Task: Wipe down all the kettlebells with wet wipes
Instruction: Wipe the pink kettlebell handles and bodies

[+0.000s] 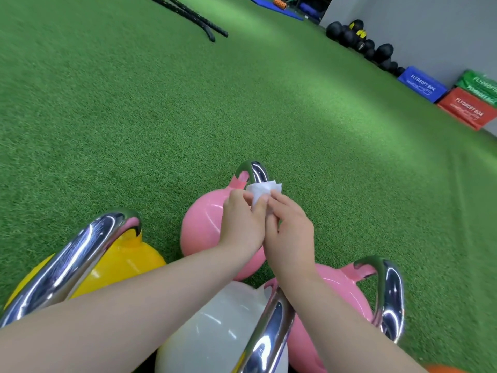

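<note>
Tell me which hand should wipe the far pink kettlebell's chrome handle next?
Probably the right hand: the white wet wipe rests against the chrome handle on its side. The left hand also pinches it.

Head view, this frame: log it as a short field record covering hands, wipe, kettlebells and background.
left hand: left hand pinches the wet wipe
right hand: right hand pinches the same wipe
wipe position: against the chrome handle of the far pink kettlebell
other kettlebells: yellow kettlebell, white kettlebell, near pink kettlebell
floor: green turf
background: plyo boxes, black balls
</note>
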{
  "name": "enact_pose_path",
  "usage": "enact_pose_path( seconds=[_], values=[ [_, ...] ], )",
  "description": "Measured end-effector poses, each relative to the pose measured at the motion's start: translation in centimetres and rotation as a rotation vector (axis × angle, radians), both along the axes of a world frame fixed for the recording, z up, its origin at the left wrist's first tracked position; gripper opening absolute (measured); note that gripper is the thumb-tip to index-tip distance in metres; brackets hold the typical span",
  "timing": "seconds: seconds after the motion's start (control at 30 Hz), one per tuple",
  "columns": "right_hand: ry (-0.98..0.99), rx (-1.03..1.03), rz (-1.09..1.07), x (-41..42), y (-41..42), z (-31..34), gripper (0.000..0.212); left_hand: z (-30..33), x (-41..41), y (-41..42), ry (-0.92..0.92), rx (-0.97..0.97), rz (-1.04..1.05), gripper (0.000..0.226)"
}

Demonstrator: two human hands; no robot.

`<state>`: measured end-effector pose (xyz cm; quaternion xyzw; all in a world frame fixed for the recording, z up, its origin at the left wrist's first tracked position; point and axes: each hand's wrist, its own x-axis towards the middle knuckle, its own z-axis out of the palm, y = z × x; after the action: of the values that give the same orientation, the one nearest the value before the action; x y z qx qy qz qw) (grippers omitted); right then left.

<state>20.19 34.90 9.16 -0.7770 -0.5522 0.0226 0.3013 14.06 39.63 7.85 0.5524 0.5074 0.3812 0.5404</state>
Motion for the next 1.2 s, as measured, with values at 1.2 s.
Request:
enact_pose_path(
  seconds=[1.2],
  values=[
    [0.258,-0.457,-0.009,2.7,10.4,5.6,0.009,2.6,-2.3,12.4,0.526,0.590,-0.795,0.066]
  ],
)
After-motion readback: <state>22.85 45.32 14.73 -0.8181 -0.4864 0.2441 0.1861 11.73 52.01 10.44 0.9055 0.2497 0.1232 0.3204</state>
